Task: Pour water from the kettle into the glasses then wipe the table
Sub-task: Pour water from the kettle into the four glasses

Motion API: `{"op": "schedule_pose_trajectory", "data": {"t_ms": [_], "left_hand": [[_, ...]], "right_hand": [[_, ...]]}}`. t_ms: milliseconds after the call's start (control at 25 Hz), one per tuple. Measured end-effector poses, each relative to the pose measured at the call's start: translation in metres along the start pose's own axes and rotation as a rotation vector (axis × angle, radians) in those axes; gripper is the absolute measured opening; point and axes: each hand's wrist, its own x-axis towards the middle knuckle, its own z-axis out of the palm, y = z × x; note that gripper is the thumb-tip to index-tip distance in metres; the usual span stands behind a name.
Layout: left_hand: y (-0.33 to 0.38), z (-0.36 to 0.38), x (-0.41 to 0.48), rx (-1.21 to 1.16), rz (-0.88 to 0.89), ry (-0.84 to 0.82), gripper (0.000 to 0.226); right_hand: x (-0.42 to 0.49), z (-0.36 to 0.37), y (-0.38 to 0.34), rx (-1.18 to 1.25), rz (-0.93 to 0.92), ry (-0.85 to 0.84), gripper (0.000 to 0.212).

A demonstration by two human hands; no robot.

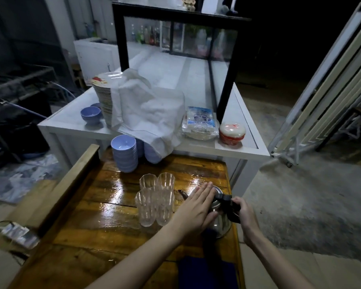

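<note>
A steel kettle (pixel 221 223) with a black handle stands near the right edge of the glossy wooden table (pixel 104 215). My left hand (pixel 196 207) lies flat on its lid, fingers together and stretched out. My right hand (pixel 243 209) grips the black handle from the right. Several clear ribbed glasses (pixel 154 197) stand upright in a tight cluster just left of the kettle, close to its spout. A dark blue cloth (pixel 206 272) lies on the table's near right corner, below the kettle.
Stacks of blue bowls (pixel 124 153) stand at the table's far edge. Behind is a white counter (pixel 71 126) with a plate stack under white cloth (pixel 146 109), a packet and a red-white container (pixel 232 132). The floor drops off to the right.
</note>
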Motion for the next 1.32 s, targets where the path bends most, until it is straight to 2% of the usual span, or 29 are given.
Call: {"op": "schedule_pose_trajectory", "data": {"t_ms": [320, 520, 680, 960, 1320], "left_hand": [[-0.005, -0.009, -0.017, -0.179, -0.141, 0.046, 0.080], [-0.005, -0.010, -0.021, -0.314, -0.186, 0.088, 0.061], [-0.006, -0.005, -0.021, -0.394, -0.215, 0.103, 0.060], [-0.003, -0.005, -0.022, -0.436, -0.259, 0.120, 0.060], [0.001, -0.005, -0.018, -0.439, -0.291, 0.145, 0.061]], "right_hand": [[-0.006, 0.019, -0.040, -0.225, -0.181, -0.067, 0.036], [-0.005, 0.023, -0.057, -0.393, -0.282, -0.076, 0.036], [0.001, 0.024, -0.064, -0.482, -0.341, -0.070, 0.037], [0.011, 0.026, -0.064, -0.533, -0.443, -0.062, 0.040], [0.008, 0.027, -0.074, -0.527, -0.488, -0.081, 0.041]]}}
